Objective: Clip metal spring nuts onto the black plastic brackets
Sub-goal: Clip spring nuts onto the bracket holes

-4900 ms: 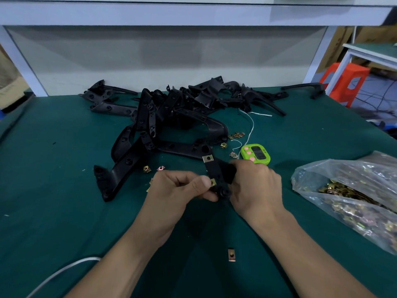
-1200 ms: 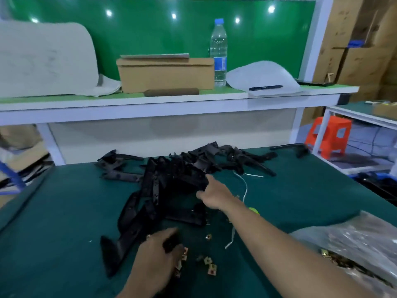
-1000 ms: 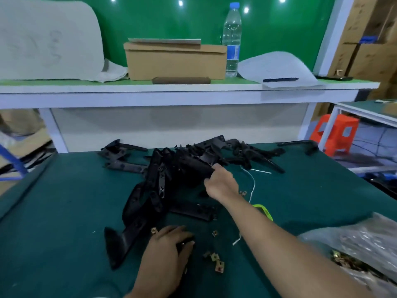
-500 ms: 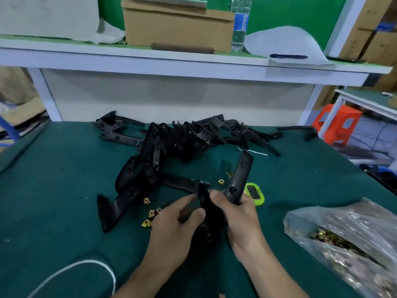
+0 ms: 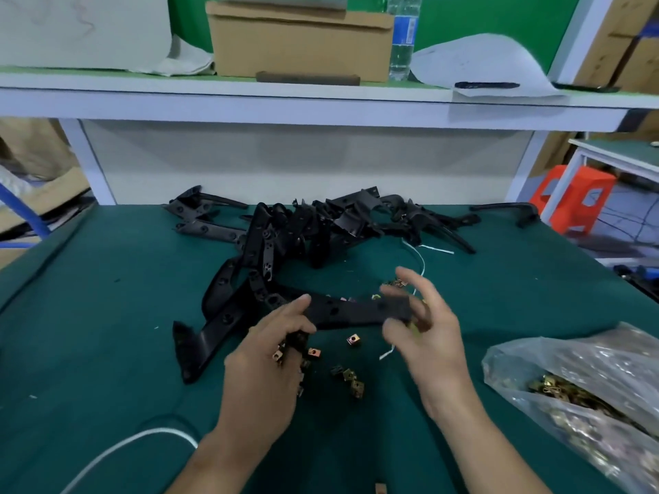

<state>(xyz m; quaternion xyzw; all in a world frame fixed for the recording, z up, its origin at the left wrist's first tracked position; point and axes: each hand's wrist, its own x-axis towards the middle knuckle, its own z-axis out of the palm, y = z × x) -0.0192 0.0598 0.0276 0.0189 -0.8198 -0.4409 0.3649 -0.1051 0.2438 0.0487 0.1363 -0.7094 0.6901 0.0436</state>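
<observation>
Holding a bracket (image 5: 356,311) level above the counter (image 5: 107,315), the left hand (image 5: 264,369) pinches one end while the right hand (image 5: 424,336), fingers half spread, barely cups the other, so it could drop onto the loose nuts (image 5: 351,377).

My only view rides on the wearer's head, looking forward and down, close over the green felt-covered tabletop (image 5: 107,315) toward the white shelf (image 5: 249,105) behind.
</observation>
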